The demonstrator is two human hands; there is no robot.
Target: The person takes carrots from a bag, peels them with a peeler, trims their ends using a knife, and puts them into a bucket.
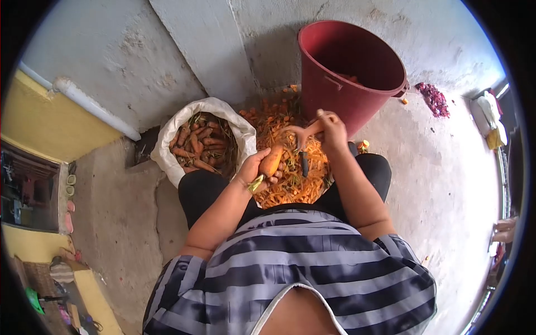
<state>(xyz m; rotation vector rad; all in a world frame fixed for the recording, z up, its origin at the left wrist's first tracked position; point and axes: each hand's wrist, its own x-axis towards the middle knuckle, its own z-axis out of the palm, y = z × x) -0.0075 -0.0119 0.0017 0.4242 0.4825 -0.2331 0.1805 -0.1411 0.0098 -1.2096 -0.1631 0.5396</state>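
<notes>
Striped shirt [301,257] at six o'clock; left hand [255,166] clamped round a carrot [270,162], leafy end at seven o'clock; right hand [334,133] closed on a peeler [312,129], apart at two; short strokes toward the bare tip would best spare the left hand

sack [167,131] left of peelings [298,192] | bin [324,84] behind peelings | carrots [195,143] in sack

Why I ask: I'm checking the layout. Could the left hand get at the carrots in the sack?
Probably not straight away: the left hand holds a carrot, though the sack beside it is open.
</notes>
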